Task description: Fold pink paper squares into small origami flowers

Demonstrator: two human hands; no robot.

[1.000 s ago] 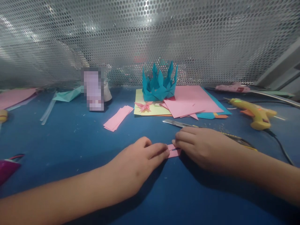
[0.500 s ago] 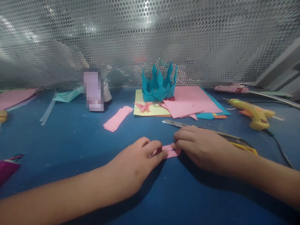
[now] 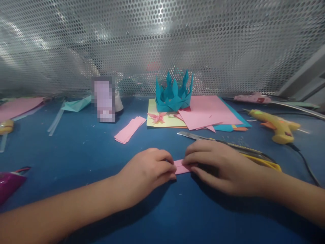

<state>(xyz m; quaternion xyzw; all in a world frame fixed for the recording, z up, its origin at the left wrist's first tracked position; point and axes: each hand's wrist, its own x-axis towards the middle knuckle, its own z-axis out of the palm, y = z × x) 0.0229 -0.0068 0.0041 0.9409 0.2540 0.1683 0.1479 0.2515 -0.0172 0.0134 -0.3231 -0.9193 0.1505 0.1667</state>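
Note:
A narrow strip of folded pink paper (image 3: 181, 167) lies on the blue table between my two hands, with a crease line along its length. My left hand (image 3: 152, 171) is closed on its left end, fingertips bent down onto the paper. The right end is under the curled fingers of my right hand (image 3: 215, 164), whose thumb rests at the near edge. Both ends of the strip are hidden by the fingers. Beyond my left hand lies a small stack of pink paper strips (image 3: 130, 129). A utility knife (image 3: 193, 136) with its blade out lies just behind my right hand.
A blue paper crown (image 3: 174, 96) stands on coloured sheets (image 3: 210, 108) at the back, beside a pink paper figure (image 3: 157, 117). At right lie a yellow glue gun (image 3: 278, 125) and its cord. A perforated metal panel (image 3: 142, 44) closes the rear.
My left fingers have shifted along the strip, and my right thumb has come out to the near edge. Less of the strip's inner fold shows. The whole view has shifted slightly.

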